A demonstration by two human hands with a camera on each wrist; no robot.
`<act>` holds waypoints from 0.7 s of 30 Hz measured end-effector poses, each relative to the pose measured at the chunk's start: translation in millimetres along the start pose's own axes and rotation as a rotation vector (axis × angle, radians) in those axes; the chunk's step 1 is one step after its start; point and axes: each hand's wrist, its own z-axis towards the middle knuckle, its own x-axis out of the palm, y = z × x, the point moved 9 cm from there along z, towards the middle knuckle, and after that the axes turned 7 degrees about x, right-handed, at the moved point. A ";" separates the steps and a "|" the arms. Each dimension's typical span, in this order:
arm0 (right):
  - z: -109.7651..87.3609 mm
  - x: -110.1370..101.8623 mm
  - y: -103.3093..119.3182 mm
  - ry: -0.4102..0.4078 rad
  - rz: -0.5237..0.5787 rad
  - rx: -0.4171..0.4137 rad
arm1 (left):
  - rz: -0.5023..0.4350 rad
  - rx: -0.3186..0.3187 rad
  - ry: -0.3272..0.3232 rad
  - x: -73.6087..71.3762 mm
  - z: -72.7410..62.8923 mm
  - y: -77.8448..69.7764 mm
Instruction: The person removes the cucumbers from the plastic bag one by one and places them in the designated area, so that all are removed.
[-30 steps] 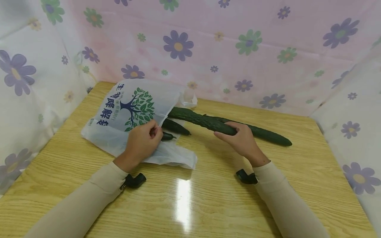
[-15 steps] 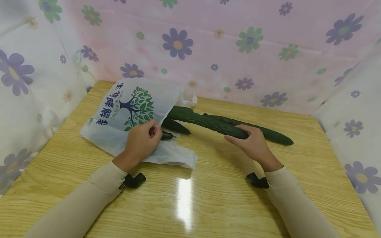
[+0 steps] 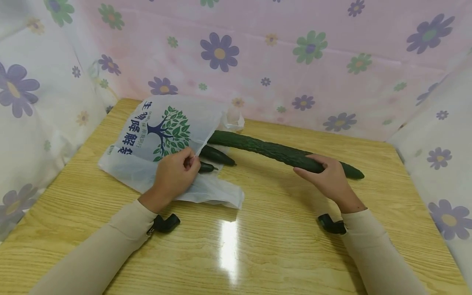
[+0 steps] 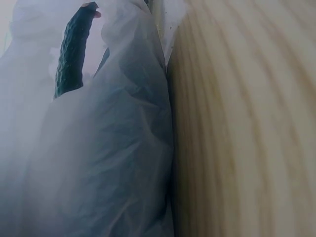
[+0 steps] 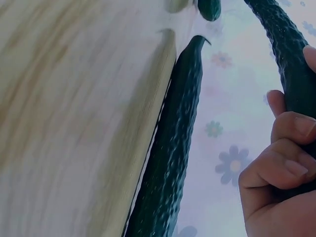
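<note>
My left hand (image 3: 175,172) pinches the mouth edge of a white plastic bag (image 3: 121,164) printed with a green tree. A long bumpy cucumber (image 3: 265,149) slants out of the bag mouth, its far end hidden inside. Around its near end curl the fingers of my right hand (image 3: 330,178), raised above the table. Behind it a second cucumber (image 5: 165,148) lies on the table, mostly covered in the head view except its tip (image 3: 353,170). Two more dark green cucumbers poke from the bag, a thicker one (image 3: 219,155) and a smaller one (image 3: 208,167).
A bag handle (image 3: 235,121) stands crumpled at the back, while the other handle (image 3: 221,196) lies flat in front. Flowered cloth (image 3: 265,53) walls the wooden table (image 3: 273,246) at the back and both sides. Black wrist cameras (image 3: 166,223) hang below the sleeves.
My right hand has drawn the cucumber further right out of the bag, and it now overlaps the one lying behind. My left hand stays on the bag edge.
</note>
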 end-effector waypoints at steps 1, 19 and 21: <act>0.1 -0.9 -2.5 0.001 -0.004 0.004 | 0.001 -0.001 0.001 0.3 0.0 0.3; -6.7 -17.4 -29.2 -0.006 -0.017 0.023 | 0.011 -0.014 0.007 1.5 0.7 3.9; -7.3 -19.5 -31.4 -0.010 -0.020 0.023 | 0.011 -0.022 0.014 2.6 0.5 4.9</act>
